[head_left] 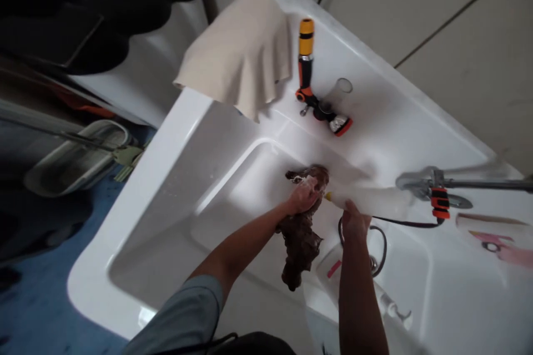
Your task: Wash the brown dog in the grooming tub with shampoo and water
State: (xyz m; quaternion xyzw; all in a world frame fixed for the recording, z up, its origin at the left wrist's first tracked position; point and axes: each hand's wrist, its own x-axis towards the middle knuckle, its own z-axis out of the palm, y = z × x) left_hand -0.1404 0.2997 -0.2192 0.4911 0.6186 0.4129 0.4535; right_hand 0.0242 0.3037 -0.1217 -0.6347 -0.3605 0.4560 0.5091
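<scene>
A small, wet, brown dog [300,249], its curly coat dark, stands in the white tub [225,199], seen from above. My left hand [305,195] is closed on its front part, with white lather around the fingers. Part of the dog is hidden under that hand and forearm. In my right hand [357,221] is a whitish squeeze bottle [377,201], lying nearly level. Its yellow tip points left at the dog, close to my left hand.
An orange-and-black spray nozzle [306,75] hangs on the tub's back wall beside a beige towel [237,47]. A metal tap [425,184] with a dark hose [403,222] is on the right. A pale container [331,269] sits near my right forearm.
</scene>
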